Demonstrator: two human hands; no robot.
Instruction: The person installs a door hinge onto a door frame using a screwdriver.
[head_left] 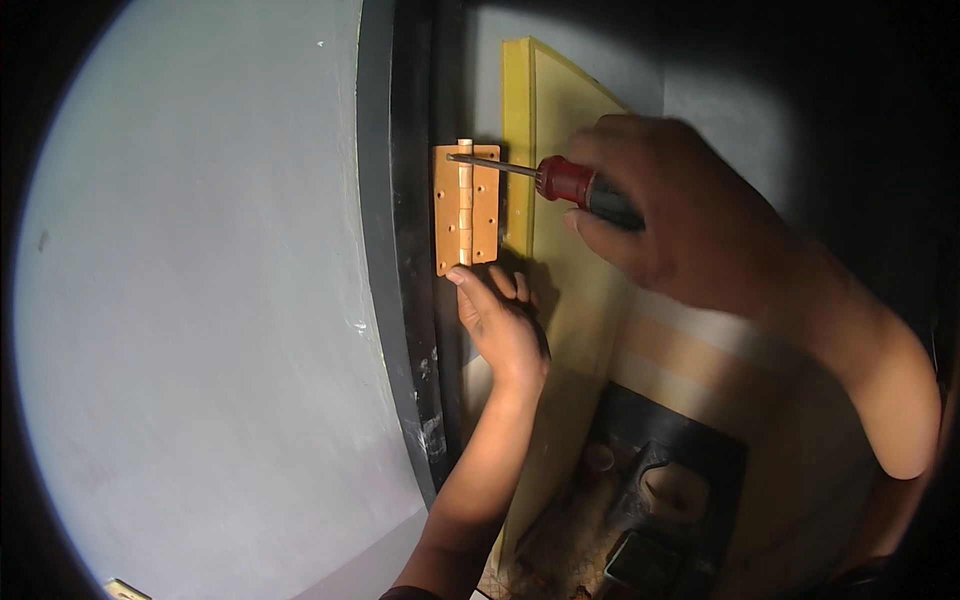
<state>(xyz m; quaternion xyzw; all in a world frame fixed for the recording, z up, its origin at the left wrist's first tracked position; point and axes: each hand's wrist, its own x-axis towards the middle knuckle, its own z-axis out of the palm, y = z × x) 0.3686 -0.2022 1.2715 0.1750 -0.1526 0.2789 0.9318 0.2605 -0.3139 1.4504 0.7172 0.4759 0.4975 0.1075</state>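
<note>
A copper-coloured door hinge [465, 205] lies upright and unfolded against the dark door frame [405, 300], its pin in the middle and several screw holes in its leaves. My left hand [500, 325] is at the hinge's lower end, thumb tip on the bottom edge and fingers curled behind it, partly hidden. My right hand [680, 210] is wrapped round the red and black handle of a screwdriver [565, 182]. The shaft crosses the right leaf and the pin, and its tip meets the upper hole of the left leaf. Whether a screw sits there is too small to tell.
A grey wall [200, 280] fills the left side. Just right of the hinge stands a yellow door [570, 130], its edge turned toward me. Low on the right is a dark slab with a squat toilet pan [675, 492]. A dark-rimmed container [640, 562] stands before it.
</note>
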